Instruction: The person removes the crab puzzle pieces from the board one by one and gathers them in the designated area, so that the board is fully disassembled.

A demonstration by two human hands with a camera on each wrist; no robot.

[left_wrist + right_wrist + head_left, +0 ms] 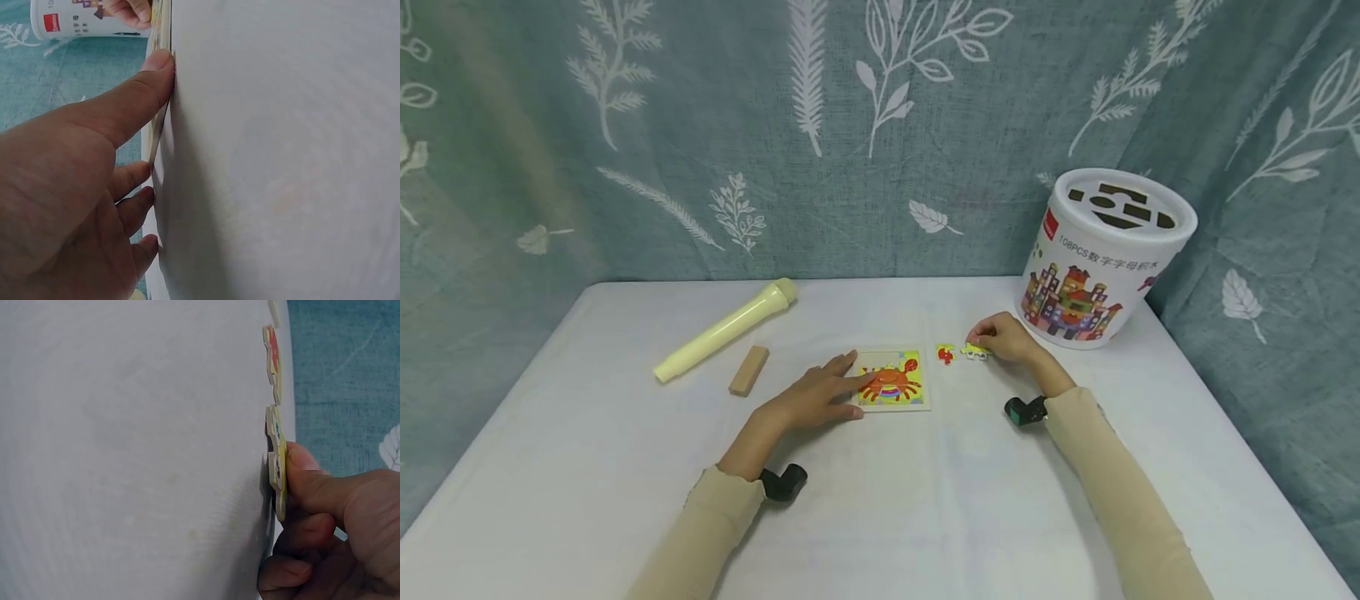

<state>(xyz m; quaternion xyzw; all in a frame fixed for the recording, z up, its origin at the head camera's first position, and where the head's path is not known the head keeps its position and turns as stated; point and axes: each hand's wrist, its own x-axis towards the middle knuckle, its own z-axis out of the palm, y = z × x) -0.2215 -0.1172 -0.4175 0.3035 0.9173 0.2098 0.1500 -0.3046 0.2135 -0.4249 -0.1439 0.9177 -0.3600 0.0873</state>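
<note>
A square jigsaw puzzle (891,392) in a wooden tray shows a red crab on yellow. My left hand (816,392) rests at its left side, index finger stretched over the picture. In the left wrist view, the thumb (134,103) touches the tray's edge. To the right of the tray lies a loose red-and-yellow puzzle piece (945,355). Beyond it, my right hand (1009,339) pinches a yellow puzzle piece (278,478) with eyes drawn on it. Another eye-marked piece (274,425) adjoins it; whether they are joined I cannot tell.
A pale yellow tube (726,331) lies at the back left, near a small wooden block (749,371). A white printed bucket (1093,267) with a slotted lid stands at the back right, just behind my right hand. A patterned curtain (850,208) hangs behind the white table (887,517).
</note>
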